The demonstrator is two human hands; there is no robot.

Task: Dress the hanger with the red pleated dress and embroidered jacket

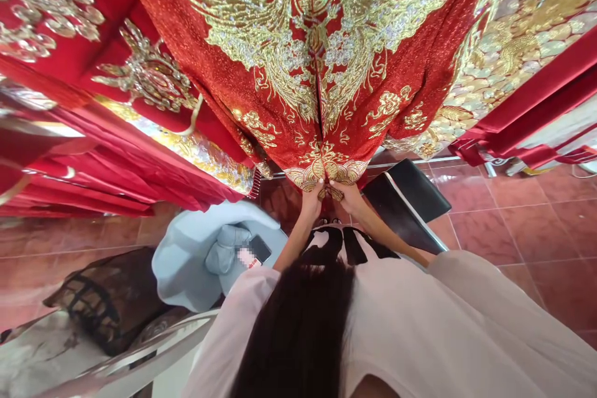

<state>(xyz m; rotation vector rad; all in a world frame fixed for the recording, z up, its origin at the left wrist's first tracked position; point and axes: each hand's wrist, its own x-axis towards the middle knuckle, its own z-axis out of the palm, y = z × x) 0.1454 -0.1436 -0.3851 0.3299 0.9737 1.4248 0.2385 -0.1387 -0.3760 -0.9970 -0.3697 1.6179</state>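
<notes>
A red sparkly jacket [429, 53] with gold embroidery, wing-like motifs and a round gold emblem fills the upper middle of the view. Its two front edges run down the centre and meet near the patterned hem. My left hand [312, 196] pinches the left front corner of that hem, thumb on top. Close beside it, my right hand [347, 194] grips the right front corner in the same way. The two corners lie nearly together between my hands. My fingertips beneath the cloth are hidden.
Other red and gold garments [527, 43] hang on the right, with beaded red ones [153, 68] on the left. A pale blue scalloped chair [172, 255] holds a phone [260, 248]. A black chair [396, 199] stands at right on the red tiled floor [508, 217].
</notes>
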